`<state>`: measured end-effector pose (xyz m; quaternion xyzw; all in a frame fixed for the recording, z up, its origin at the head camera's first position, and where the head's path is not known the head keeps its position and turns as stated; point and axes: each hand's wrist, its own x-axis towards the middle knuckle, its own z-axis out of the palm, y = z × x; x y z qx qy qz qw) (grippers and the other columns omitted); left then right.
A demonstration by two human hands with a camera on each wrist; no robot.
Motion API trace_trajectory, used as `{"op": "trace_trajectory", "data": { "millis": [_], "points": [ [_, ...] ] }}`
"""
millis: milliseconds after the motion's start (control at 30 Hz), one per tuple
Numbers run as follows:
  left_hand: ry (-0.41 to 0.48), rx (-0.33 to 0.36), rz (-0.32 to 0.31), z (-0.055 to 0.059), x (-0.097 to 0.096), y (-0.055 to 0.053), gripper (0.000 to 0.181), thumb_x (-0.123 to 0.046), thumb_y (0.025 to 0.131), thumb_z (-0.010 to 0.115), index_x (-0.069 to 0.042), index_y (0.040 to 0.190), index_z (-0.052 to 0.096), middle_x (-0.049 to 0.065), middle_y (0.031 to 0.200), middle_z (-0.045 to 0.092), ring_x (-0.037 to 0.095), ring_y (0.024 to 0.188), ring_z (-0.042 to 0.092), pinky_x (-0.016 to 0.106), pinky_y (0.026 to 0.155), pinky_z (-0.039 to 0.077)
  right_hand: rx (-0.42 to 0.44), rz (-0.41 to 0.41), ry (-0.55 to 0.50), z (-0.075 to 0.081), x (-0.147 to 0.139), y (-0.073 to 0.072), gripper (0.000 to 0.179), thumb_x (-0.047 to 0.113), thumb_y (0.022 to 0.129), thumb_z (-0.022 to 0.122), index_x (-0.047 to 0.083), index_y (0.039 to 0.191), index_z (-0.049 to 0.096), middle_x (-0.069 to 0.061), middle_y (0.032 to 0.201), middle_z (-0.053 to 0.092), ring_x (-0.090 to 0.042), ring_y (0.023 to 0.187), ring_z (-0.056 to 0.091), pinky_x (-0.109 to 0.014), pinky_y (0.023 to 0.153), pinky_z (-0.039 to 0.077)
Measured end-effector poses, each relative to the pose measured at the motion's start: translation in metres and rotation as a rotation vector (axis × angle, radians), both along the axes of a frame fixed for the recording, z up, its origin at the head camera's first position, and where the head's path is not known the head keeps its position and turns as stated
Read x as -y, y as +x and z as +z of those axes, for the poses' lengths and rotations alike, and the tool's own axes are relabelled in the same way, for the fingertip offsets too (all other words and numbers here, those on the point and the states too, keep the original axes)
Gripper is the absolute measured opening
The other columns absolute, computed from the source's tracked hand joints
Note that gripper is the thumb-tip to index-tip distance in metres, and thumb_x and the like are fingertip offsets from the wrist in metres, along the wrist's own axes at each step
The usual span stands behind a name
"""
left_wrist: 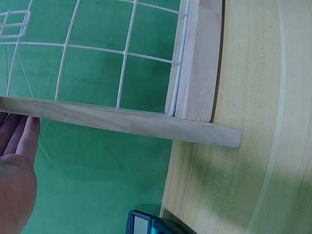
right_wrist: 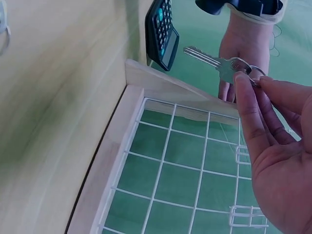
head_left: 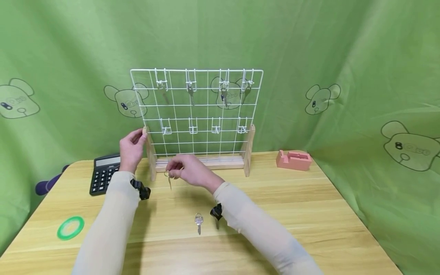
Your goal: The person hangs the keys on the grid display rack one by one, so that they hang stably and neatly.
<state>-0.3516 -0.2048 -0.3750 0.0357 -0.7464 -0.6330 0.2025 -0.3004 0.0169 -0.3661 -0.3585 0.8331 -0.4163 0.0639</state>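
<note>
A white wire grid rack (head_left: pixel 207 103) in a wooden stand stands at the back of the table. My left hand (head_left: pixel 131 149) holds the top of its left wooden post (left_wrist: pixel 122 122); in the left wrist view its fingers reach behind the post. My right hand (head_left: pixel 189 169) pinches a key (right_wrist: pixel 226 68) by its ring (right_wrist: pixel 257 72) between thumb and fingertips, in front of the rack's lower left. Keys (head_left: pixel 191 93) hang from the top-row hooks. The lower-row hooks (head_left: pixel 193 130) carry none. Another key (head_left: pixel 199 223) lies on the table, and one (head_left: pixel 217 223) is partly hidden by the right wrist camera.
A black calculator (head_left: pixel 103 175) lies beside my left forearm. Nearer the front left is a green tape roll (head_left: pixel 62 232). A pink tape dispenser (head_left: pixel 293 160) sits at the back right of the wooden table (head_left: pixel 292 214). Green curtain (head_left: pixel 292 38) surrounds the table.
</note>
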Motion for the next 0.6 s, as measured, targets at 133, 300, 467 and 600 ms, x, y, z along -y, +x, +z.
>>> {"op": "trace_trajectory", "data": {
  "millis": [133,300,467,600],
  "points": [
    [-0.005,-0.013,0.002,-0.001,0.000,0.000,0.039,-0.015,0.099,0.060,-0.001,0.135,0.055,0.018,0.136,0.056,0.025,0.124,0.055,0.024,0.102,0.045,-0.012,-0.003,-0.032,0.005,0.000,-0.003,0.010,0.003,0.090,0.069,0.006,0.099,0.069,0.001,0.085,0.065,-0.011,0.077,0.062,-0.020,0.070,0.056],
    [-0.007,-0.012,0.002,-0.002,0.000,0.000,0.039,-0.016,0.100,0.060,-0.001,0.136,0.055,0.018,0.137,0.056,0.025,0.124,0.054,0.025,0.102,0.045,-0.010,-0.025,-0.057,0.011,0.002,-0.008,0.011,0.001,0.091,0.068,0.006,0.100,0.069,-0.003,0.087,0.066,-0.013,0.079,0.062,-0.021,0.070,0.057],
    [-0.013,-0.006,0.002,-0.002,0.001,-0.001,0.040,-0.017,0.099,0.060,-0.002,0.136,0.055,0.017,0.137,0.056,0.024,0.124,0.054,0.025,0.102,0.045,-0.001,-0.052,-0.101,0.017,0.007,-0.011,0.009,0.001,0.091,0.068,0.005,0.099,0.069,-0.001,0.085,0.065,-0.013,0.077,0.064,-0.022,0.069,0.058],
    [-0.011,-0.010,0.000,-0.001,0.000,-0.001,0.040,-0.017,0.099,0.060,-0.002,0.136,0.055,0.017,0.136,0.056,0.024,0.124,0.054,0.025,0.102,0.045,-0.001,-0.067,-0.115,0.019,0.010,-0.014,0.008,0.002,0.092,0.067,0.006,0.100,0.069,0.000,0.085,0.065,-0.013,0.076,0.065,-0.023,0.068,0.058]
  ]
}}
